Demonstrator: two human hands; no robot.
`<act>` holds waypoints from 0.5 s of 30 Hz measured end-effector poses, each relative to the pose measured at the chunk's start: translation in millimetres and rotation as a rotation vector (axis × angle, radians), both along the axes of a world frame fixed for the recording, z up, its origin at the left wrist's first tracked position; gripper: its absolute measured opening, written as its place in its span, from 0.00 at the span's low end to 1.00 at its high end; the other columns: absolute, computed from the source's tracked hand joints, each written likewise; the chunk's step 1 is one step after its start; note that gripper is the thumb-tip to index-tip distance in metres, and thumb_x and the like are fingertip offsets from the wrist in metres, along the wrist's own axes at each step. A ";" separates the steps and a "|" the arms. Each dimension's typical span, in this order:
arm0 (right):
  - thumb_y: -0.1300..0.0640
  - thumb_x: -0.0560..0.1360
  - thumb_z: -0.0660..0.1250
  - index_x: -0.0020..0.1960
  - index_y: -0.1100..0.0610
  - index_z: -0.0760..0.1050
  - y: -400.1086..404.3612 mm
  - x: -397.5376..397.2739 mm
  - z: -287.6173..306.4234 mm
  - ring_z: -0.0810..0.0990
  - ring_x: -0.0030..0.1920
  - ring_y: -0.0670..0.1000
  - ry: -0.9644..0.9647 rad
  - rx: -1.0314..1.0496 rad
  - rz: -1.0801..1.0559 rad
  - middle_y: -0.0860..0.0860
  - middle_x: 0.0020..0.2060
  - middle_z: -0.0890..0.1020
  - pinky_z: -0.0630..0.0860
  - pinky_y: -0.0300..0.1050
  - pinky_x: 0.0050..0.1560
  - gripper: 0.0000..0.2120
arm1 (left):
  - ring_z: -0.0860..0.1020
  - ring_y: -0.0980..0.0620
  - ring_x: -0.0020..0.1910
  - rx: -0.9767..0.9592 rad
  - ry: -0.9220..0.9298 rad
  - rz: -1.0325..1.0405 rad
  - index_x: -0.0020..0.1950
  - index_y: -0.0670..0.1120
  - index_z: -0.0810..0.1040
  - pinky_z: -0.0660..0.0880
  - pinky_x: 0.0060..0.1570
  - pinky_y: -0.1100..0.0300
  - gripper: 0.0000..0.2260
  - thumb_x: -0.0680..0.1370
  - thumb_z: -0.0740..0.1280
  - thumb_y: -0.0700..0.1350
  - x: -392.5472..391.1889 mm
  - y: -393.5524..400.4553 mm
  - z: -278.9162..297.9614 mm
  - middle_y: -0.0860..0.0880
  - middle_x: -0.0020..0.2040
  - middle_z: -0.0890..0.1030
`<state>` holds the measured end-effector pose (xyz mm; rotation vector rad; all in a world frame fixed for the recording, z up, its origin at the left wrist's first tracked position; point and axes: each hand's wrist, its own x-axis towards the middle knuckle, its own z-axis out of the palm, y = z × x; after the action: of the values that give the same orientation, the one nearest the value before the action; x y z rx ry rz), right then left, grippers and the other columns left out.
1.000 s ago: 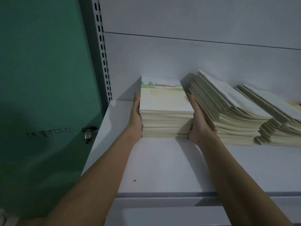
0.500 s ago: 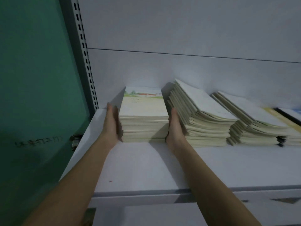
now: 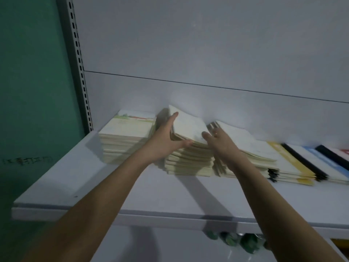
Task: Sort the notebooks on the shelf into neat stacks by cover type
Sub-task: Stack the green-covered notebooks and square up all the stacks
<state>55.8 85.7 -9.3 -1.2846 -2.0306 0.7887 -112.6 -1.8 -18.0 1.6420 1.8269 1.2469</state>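
Observation:
On the white shelf (image 3: 105, 184), a neat stack of notebooks with a landscape cover (image 3: 126, 129) stands at the far left. To its right, a second cream stack (image 3: 188, 127) leans with its top notebooks tilted. My left hand (image 3: 166, 138) lies against this stack's left side, fingers straight along the edge and thumb across the front. My right hand (image 3: 219, 138) is spread at the stack's right side, over the edge of a third slanted cream stack (image 3: 251, 148). Neither hand visibly curls around a notebook.
Further right lie yellow-covered notebooks (image 3: 290, 163), then black-spined white and blue ones (image 3: 321, 163). A green door (image 3: 28, 91) and a perforated shelf upright (image 3: 79, 63) stand to the left. Small green objects (image 3: 245, 241) sit below the shelf's front edge.
Both hands have left the sides of the left landscape-cover stack and moved right onto the leaning second stack. The view has shifted right, showing more notebooks.

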 end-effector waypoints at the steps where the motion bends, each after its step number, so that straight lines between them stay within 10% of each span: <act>1: 0.46 0.79 0.60 0.65 0.63 0.71 5.5 -0.8 -1.1 0.76 0.57 0.56 -0.008 -0.054 0.059 0.57 0.60 0.76 0.72 0.49 0.56 0.24 | 0.55 0.54 0.77 -0.055 0.113 0.039 0.79 0.55 0.54 0.54 0.75 0.56 0.42 0.71 0.74 0.56 2.6 5.9 -1.9 0.53 0.80 0.53; 12: 0.45 0.72 0.72 0.65 0.49 0.69 27.0 27.5 2.8 0.74 0.47 0.40 -0.091 -0.133 0.462 0.41 0.51 0.74 0.71 0.33 0.43 0.25 | 0.60 0.64 0.67 -0.066 0.123 0.035 0.78 0.45 0.59 0.56 0.57 0.78 0.32 0.78 0.70 0.44 1.4 3.5 9.6 0.53 0.77 0.60; 15: 0.49 0.76 0.69 0.69 0.56 0.69 32.1 28.2 7.0 0.74 0.49 0.45 -0.162 -0.059 0.451 0.46 0.55 0.75 0.69 0.34 0.41 0.24 | 0.62 0.61 0.71 -0.057 0.101 0.053 0.77 0.47 0.62 0.59 0.65 0.70 0.31 0.77 0.71 0.45 -1.5 8.1 15.0 0.54 0.77 0.62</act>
<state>84.1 117.8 -2.3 -0.9538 -2.4896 0.9748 -114.1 6.3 -2.9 1.6630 1.9596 1.1409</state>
